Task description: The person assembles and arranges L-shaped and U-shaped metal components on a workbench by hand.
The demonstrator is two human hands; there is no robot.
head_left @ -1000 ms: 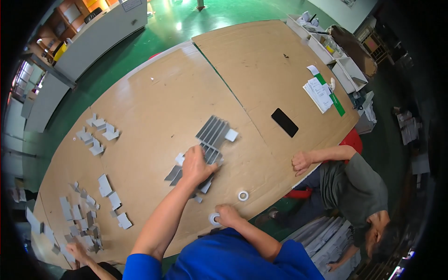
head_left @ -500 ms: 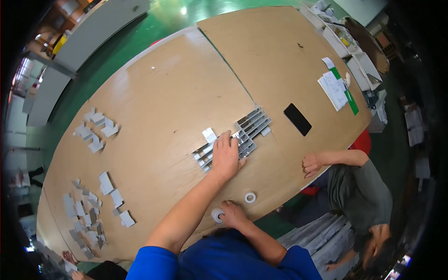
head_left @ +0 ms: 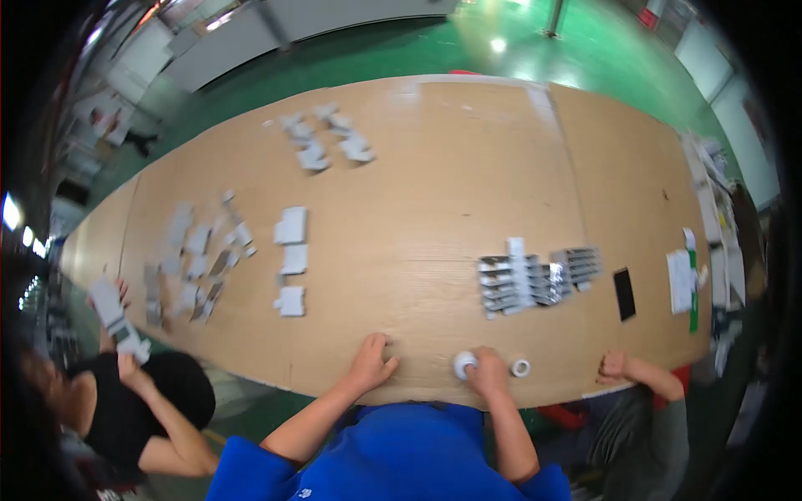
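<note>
Biggest thing first: the table (head_left: 401, 209). Its brown cover looks like smooth cardboard sheet with seams, so I'd guess a sliding part could snag on a raised join.

The ribbed grey assembly (head_left: 536, 288) sits on it, ahead and to the right, with neither hand touching it. My worry is those stepped sections skewing if someone drags it from one end, since a joint that thin probably can't take much twist. Thin parallel fins, flat matte grey, a pale strip crossing it, plus a shiny patch near the middle (clear film or tape, can't tell).

The folded grey pieces (head_left: 292, 259) off to the left look like stiff card or thin sheet, all square bends and tabs. A careless sleeve could knock that row crooked.

Left hand (head_left: 370, 365) is empty near the front edge, thumb away from the fingers. Right hand (head_left: 489, 371) has its fingers closed on the white roll (head_left: 464, 365), smooth and round. Loosen up and it could roll off the edge, imo.

Smallest: the spare ring-shaped roll (head_left: 520, 368), pale with a hole, just beside that hand and easy to bump.
</note>
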